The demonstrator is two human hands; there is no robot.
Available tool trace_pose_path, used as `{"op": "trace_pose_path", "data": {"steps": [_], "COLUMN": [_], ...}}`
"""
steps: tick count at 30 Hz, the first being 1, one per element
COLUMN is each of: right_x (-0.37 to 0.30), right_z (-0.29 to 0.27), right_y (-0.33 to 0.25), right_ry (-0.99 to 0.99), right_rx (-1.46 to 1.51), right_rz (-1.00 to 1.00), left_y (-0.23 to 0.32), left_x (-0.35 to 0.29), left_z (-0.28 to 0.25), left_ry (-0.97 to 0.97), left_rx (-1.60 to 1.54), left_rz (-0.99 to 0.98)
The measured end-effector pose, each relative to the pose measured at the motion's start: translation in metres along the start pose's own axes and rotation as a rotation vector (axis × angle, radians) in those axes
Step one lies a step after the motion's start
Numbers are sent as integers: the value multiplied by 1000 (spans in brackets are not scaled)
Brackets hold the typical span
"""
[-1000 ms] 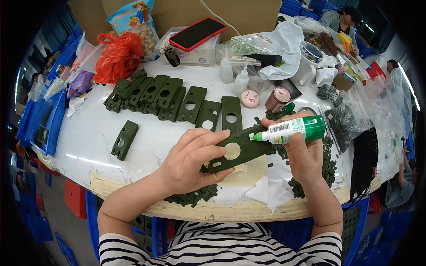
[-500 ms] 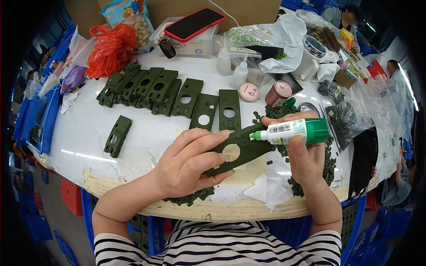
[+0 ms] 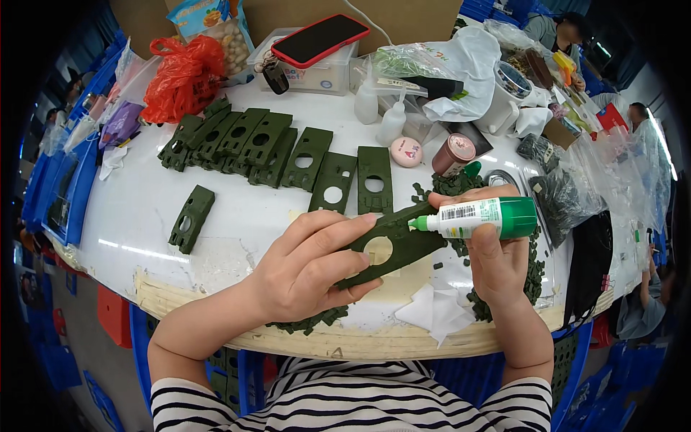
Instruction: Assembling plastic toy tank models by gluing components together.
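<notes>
Left fingers (image 3: 338,232) are pinching a dark green holed plate (image 3: 409,250) that's sticking out to their right, the right fingers (image 3: 486,245) are gripping a white-and-green bottle (image 3: 469,216), nozzle (image 3: 419,224) pointing at the plate, and more green pieces (image 3: 308,160) are lying on the worktop (image 3: 248,212) past the left ones

At mid-frame the held part (image 3: 407,252) spans from the left hand (image 3: 302,270) to the right hand (image 3: 493,259), above the desk (image 3: 129,216); the bottle (image 3: 475,217), in the right hand, lies over its right portion. Behind, a row of parts (image 3: 272,144) reaches toward the upper left; a single part (image 3: 198,207) lies apart, centre left. Farther back, a phone (image 3: 320,39) rests on a box (image 3: 327,78), right of a plastic bag (image 3: 183,83). Right of centre, a round tin (image 3: 406,152) sits left of a jar (image 3: 450,157). A tissue (image 3: 435,309) lies below the held part.
</notes>
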State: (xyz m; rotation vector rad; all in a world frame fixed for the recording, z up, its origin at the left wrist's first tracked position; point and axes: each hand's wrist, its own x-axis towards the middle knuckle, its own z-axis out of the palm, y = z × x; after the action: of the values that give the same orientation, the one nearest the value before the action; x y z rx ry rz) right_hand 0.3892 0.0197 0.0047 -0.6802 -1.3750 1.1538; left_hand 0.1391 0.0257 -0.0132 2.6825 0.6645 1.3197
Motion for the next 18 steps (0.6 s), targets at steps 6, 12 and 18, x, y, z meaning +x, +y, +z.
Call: {"op": "trace_pose_path", "data": {"steps": [6, 12, 18], "right_x": [0, 0, 0], "right_z": [1, 2, 2], "right_y": [1, 0, 0], "right_ry": [3, -8, -8], "right_rx": [26, 18, 24], "right_rz": [-21, -28, -27], "left_y": [0, 0, 1], "left_x": [0, 0, 0], "left_z": [0, 0, 0], "left_ry": [1, 7, 8], "left_rx": [-2, -4, -1], "left_rz": [0, 5, 9]}}
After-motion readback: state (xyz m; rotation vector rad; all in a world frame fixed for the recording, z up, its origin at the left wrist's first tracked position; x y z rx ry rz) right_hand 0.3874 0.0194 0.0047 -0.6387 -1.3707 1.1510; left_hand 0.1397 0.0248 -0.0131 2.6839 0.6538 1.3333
